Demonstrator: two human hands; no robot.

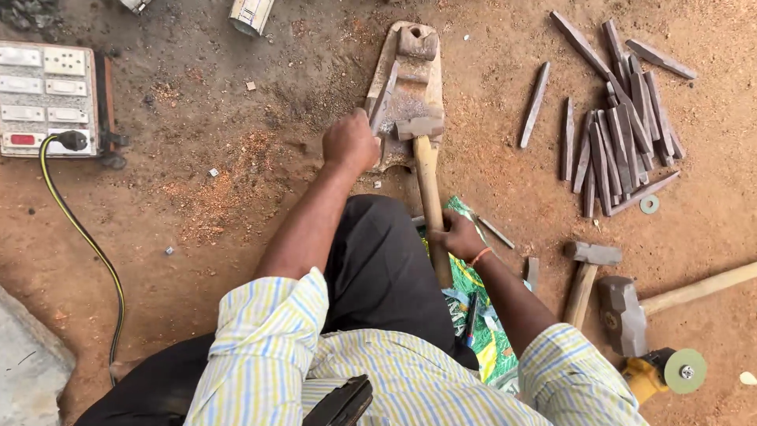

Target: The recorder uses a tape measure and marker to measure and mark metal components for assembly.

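My left hand (349, 142) is closed around a long metal chisel (384, 98), holding it slanted on a worn anvil block (410, 59) set in the dirt. My right hand (460, 235) grips the wooden handle (430, 197) of a hammer. The hammer's steel head (419, 126) rests on the anvil beside the chisel's lower end. I sit with dark trousers and a striped shirt, a green patterned bag (477, 315) under my right forearm.
A heap of several metal chisels (619, 134) lies at the right, with a washer (649, 204). Two more hammers (591, 254) (623, 312) and an angle grinder (670, 371) lie at lower right. A switchboard (49, 99) with a yellow-black cable (87, 237) sits at left.
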